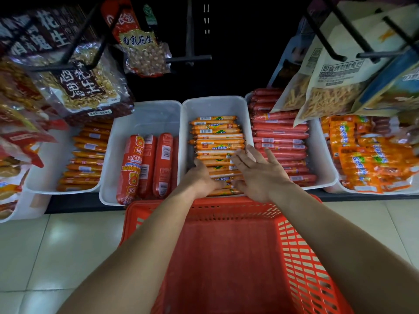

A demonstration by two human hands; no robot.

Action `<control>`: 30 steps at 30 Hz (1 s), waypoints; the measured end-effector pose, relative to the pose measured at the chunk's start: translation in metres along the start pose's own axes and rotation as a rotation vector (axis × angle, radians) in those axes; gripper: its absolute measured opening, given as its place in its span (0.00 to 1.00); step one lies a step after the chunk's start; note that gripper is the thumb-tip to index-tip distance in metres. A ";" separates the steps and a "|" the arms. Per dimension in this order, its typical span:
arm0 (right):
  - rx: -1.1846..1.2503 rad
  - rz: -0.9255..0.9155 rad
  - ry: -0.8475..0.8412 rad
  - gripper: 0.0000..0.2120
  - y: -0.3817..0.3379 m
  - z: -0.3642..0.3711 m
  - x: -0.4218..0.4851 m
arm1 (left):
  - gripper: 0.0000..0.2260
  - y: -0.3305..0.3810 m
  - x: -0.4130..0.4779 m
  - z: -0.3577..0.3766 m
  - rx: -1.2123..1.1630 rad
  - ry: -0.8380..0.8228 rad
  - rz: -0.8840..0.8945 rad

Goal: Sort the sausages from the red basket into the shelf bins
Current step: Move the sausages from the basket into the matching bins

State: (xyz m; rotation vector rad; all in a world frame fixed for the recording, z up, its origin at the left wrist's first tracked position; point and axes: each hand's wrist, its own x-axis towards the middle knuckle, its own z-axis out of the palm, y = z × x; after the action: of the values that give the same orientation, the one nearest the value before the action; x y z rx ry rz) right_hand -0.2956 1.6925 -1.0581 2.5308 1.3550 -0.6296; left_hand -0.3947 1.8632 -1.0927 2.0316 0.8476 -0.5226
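Red basket (226,245) down on the floor (56,245), far rim right up against the shelf (74,202). No sausages to be seen on the bare part of its bottom, with the rest hidden under two arms (147,245). Just past that far rim, a white bin (217,105) full of thin orange sausages (217,141), stacked flat in a neat pile. Right hand (258,173) flat on top of that pile, fingers spread wide and straight, clamped on nothing. Left hand (201,177) beside it on the end of the pile nearest the basket, fingers tucked out of sight, so hard to tell if holding one or only pressing. Past the basket's left corner, fat red sausages (163,164); past its right corner, thin red sausages (281,141).

Probably light and a bit bendy, with smooth shiny skins, so quick to slip and roll. Best to take a few at once around the middle, not by the little twisted ends. Soft pats only, to keep the pile from sliding.
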 end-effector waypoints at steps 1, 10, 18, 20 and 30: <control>-0.009 0.000 -0.026 0.35 0.001 0.000 0.002 | 0.53 -0.001 -0.003 -0.001 -0.007 0.003 0.012; 0.018 -0.048 0.033 0.36 0.009 0.005 0.012 | 0.46 -0.003 0.013 0.000 -0.133 0.160 0.057; 0.144 -0.062 0.182 0.36 0.014 0.010 0.017 | 0.42 -0.002 0.037 0.007 -0.235 0.135 0.003; 0.156 -0.056 0.215 0.36 0.015 0.012 0.020 | 0.31 -0.007 0.038 0.004 -0.275 0.131 0.023; 0.176 -0.001 0.268 0.37 0.010 0.016 0.034 | 0.41 0.022 0.059 -0.005 -0.342 0.368 0.002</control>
State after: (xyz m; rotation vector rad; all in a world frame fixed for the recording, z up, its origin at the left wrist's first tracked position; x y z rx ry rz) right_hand -0.2749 1.7069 -1.0880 2.8401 1.4408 -0.4391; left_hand -0.3382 1.8805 -1.1144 1.8312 1.0710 0.0082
